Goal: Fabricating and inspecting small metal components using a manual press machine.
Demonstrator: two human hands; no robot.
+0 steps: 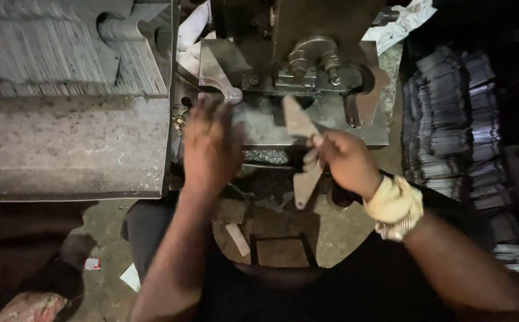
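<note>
Grey sheet-metal blank [300, 128], flat and elongated with a pointed upper end and a flared lower end, is pinched near its middle by the right hand [346, 161], its tip resting on the bed of the press [307, 65]. Its surface looks dull and its edges thin. The left hand [211, 146] lies flat with fingers together on the bed, just beside the blank and close under the tooling. Judged risks: fingers near the die could be caught, the thin edge could cut the grip, and a tilted blank could slip off. Stacks of similar cut pieces [450, 119] lie to the right, more stacked sheets [62, 48] at upper left.
</note>
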